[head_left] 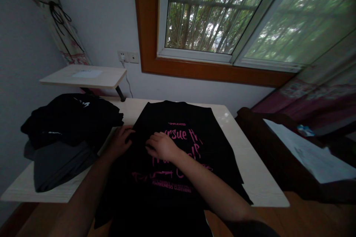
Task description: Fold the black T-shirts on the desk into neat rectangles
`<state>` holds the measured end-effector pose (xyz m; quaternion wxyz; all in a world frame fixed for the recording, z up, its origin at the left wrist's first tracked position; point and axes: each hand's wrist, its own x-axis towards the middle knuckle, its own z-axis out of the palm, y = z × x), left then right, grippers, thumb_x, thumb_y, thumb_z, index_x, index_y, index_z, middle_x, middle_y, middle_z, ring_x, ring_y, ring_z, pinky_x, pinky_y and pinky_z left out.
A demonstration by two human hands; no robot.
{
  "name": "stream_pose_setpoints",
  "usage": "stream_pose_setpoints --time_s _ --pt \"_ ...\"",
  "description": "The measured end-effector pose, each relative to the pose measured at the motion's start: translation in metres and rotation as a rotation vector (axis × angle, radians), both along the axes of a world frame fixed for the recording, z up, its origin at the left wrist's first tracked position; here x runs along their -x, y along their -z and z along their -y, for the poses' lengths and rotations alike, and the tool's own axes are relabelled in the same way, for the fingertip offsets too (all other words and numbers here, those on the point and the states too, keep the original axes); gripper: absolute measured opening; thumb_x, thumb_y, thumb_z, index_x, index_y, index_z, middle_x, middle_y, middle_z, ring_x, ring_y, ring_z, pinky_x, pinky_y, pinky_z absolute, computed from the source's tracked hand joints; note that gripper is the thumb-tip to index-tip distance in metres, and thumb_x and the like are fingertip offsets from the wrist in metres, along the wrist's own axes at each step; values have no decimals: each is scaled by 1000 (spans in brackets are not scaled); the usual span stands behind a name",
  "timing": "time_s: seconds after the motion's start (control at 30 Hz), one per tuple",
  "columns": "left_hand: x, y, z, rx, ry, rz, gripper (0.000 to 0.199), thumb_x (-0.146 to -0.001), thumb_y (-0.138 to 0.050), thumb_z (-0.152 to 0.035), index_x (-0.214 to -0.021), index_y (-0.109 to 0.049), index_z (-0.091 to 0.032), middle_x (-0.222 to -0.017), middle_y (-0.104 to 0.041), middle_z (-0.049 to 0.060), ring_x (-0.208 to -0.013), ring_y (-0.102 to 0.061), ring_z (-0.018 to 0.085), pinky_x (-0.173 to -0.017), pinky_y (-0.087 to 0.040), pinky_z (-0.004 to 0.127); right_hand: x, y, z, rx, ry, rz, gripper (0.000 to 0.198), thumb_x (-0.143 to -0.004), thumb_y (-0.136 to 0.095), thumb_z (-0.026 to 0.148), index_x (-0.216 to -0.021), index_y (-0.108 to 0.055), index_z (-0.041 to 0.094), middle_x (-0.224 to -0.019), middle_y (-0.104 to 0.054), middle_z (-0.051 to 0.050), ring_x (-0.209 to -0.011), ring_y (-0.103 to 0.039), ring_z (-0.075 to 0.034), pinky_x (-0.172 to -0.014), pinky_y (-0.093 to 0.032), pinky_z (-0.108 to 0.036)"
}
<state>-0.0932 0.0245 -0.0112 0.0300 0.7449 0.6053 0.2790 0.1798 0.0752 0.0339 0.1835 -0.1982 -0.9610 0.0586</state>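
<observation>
A black T-shirt (180, 118) with pink lettering lies spread out, its lower part hanging over the near edge of a pale wooden table (258, 177). At the shirt's left edge is my left hand (120, 142), its thumb and fingers apart and the fingertips touching the cloth. My right hand (161, 146) reaches across the printed front, fingers curled down onto the fabric and covering part of the lettering. Dim light hides how much cloth is between those fingers.
Left of the shirt sits a pile of dark clothes (69, 118), black above and grey below. Behind it rises a small shelf (61, 76) bearing a paper sheet (87, 73). A window (211, 18) is ahead. Dark furniture (250, 129) with a pale sheet (308, 152) stands right.
</observation>
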Motion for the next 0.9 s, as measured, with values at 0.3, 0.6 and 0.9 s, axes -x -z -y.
stream_pose_setpoints --time_s 0.3,0.6,0.9 --pt "1 0 -1 -24 16 -21 42 -78 -55 -12 -114 -69 -28 -126 -62 7 -121 -56 27 -107 -45 47 -24 19 -79 193 644 -217 31 -90 -69 32 -119 -65 22 -114 -64 -13 -105 -56 -29 -94 -47 -44" --pt "0 -2 0 -23 -2 -8 43 -78 -56 -12 -115 -70 -28 -124 -63 8 -119 -57 28 -106 -45 49 -33 25 -83 575 605 -489 31 -79 -60 19 -110 -60 22 -80 -61 3 -78 -60 -18 -77 -48 -31" --pt "-2 -9 2 43 172 8 61 -75 -50 -8 -130 -66 -29 -148 -56 4 -141 -45 26 -120 -34 55 -53 31 -75 529 633 -428 36 -71 -59 13 -107 -60 21 -87 -60 0 -83 -62 -19 -82 -51 -33"
